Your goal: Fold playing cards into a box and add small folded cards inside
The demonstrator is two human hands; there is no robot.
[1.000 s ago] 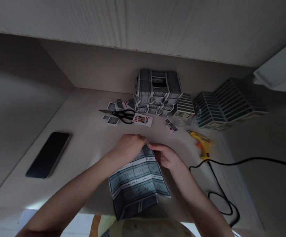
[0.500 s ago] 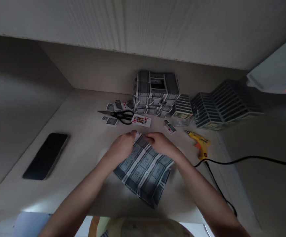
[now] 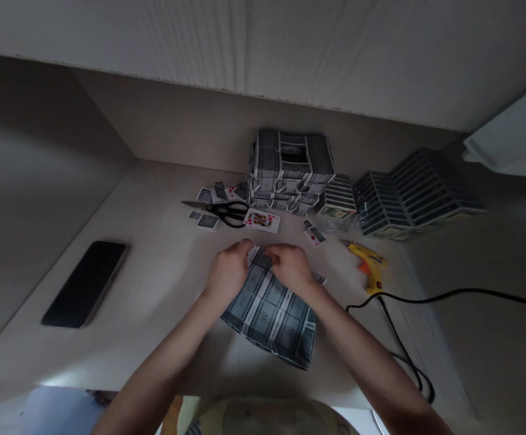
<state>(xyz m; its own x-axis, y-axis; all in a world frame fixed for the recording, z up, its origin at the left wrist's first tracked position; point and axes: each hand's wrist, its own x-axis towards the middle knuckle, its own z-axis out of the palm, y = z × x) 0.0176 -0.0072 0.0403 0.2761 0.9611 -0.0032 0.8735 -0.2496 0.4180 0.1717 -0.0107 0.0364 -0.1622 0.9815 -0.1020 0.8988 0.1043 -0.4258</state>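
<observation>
Between my arms is a panel of joined playing cards (image 3: 272, 308), its patterned grey backs facing up and pale strips running across it. My left hand (image 3: 230, 269) is closed on the panel's far left edge, thumb on top. At the far edge, to the right, my right hand (image 3: 289, 264) pinches the panel with bent fingers. The panel's near end is raised and bent along its sides. Just beyond my hands a face-up king card (image 3: 262, 220) lies by black-handled scissors (image 3: 229, 211).
A box-like card structure (image 3: 292, 169) stands against the back wall. Card stacks (image 3: 412, 193) sit at the right. A yellow glue gun (image 3: 368, 264) with a black cord (image 3: 453, 291) lies on the right. A phone (image 3: 86, 284) lies on the left. Cut card pieces (image 3: 314, 233) are scattered about.
The panel's near end has swung to the right and lifted a little. Both hands keep their hold on its far edge, and the right fingers have curled in more.
</observation>
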